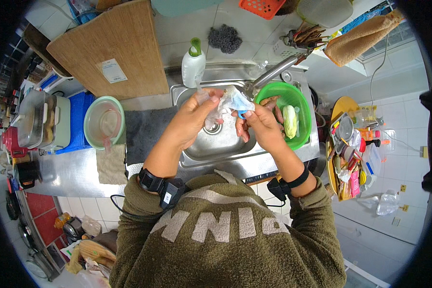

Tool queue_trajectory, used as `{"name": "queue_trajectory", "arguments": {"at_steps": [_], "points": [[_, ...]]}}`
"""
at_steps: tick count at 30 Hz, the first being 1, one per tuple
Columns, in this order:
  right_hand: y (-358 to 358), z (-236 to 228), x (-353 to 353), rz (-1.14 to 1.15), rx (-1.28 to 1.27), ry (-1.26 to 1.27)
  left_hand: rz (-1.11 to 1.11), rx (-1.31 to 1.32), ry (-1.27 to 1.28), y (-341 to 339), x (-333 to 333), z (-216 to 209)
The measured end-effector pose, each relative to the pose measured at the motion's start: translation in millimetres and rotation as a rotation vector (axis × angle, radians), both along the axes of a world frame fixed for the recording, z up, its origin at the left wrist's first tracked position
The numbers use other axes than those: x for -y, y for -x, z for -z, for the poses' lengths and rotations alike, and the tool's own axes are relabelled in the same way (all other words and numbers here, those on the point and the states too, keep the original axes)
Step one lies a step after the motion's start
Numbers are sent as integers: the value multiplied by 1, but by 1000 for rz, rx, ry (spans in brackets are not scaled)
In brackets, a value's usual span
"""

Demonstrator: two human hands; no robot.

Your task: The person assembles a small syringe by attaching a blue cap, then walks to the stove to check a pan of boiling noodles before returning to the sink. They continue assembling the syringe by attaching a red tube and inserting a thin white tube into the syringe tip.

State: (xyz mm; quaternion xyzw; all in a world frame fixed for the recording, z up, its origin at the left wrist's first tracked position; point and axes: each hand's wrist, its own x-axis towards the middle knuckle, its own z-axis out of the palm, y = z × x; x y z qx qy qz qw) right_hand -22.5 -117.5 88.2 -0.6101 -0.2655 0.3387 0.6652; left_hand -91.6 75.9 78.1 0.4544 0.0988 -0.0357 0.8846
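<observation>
Above the metal sink point(204, 154) I hold a crumpled, thin whitish plastic bag point(234, 100) with a blue patch, stretched between both hands. My left hand point(197, 114) is closed on its left side, thumb pressed to the fingers. My right hand point(263, 126) pinches the bag's blue part, the other fingers curled below. Just right of it, a bright green basin point(306, 106) sits at the sink's edge. In it lie a pale green leafy vegetable point(290, 120) and several reddish-brown long pieces point(277, 113), whose kind I cannot make out.
A white pump bottle point(193, 62) with a green top stands behind the sink, near a dark scrubber point(225, 38). The faucet point(273, 73) reaches in from the back right. A wooden board point(113, 48) leans at the left, near a pale green bowl point(104, 122) and a dark mat point(149, 129).
</observation>
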Motion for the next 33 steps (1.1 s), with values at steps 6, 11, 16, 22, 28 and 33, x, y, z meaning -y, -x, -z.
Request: {"name": "queue_trajectory", "arguments": {"at_steps": [6, 11, 16, 22, 28, 33], "points": [[-2, 7, 12, 3, 50, 50, -118, 59, 80, -1, -6, -10], [-1, 10, 22, 26, 171, 181, -188, 137, 87, -4, -11, -5], [-3, 18, 34, 71, 172, 256, -182, 110, 107, -6, -17, 3], [-10, 43, 57, 180, 10, 310, -174, 89, 167, -5, -19, 15], [-2, 93, 97, 147, -203, 449, -207, -177, 133, 3, -18, 56], [9, 132, 126, 222, -249, 465, -165, -335, 95, 18, -12, 104]]}}
